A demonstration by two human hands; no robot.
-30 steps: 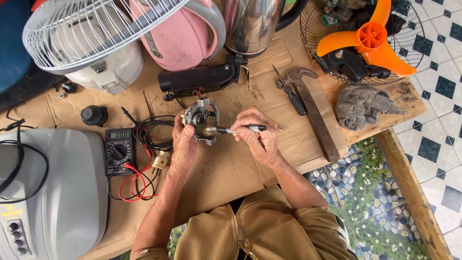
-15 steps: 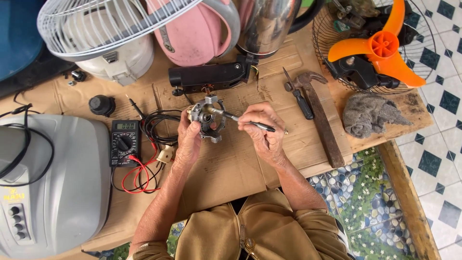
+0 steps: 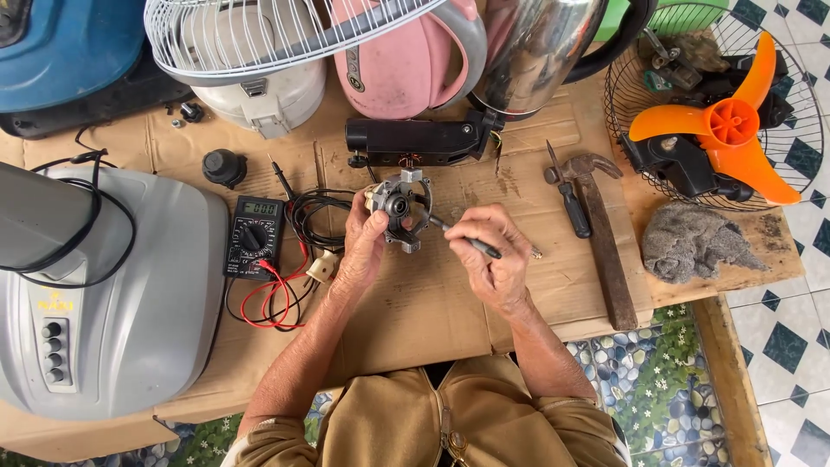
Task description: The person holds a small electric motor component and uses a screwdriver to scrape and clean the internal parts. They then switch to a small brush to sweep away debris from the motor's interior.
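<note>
A grey plastic appliance housing fills the left end of the worktop, which is covered in flattened cardboard; a black cable loops over its top, and its left side runs out of view. Beside it, toward the middle, lies a black multimeter, its red and black leads coiled just below and to its right. A black round knob sits above the meter. Along the far edge stand a white wire fan guard, a pink kettle and a steel kettle, all cut off at the top. In front of them lies a long black motor housing.

The left hand grips a small metal fan motor from its left side, fingers curled round the frame, holding it just above the middle of the worktop. The right hand is just right of the motor, fingers pinched round a dark-handled screwdriver whose tip reaches the motor's frame. What the tip touches is too small to make out.

Right of the hands lie a second screwdriver and a hammer side by side, close but clear of the hands. At the right end, a crumpled grey rag sits near the edge, below an orange fan blade resting in a dark wire guard.
</note>
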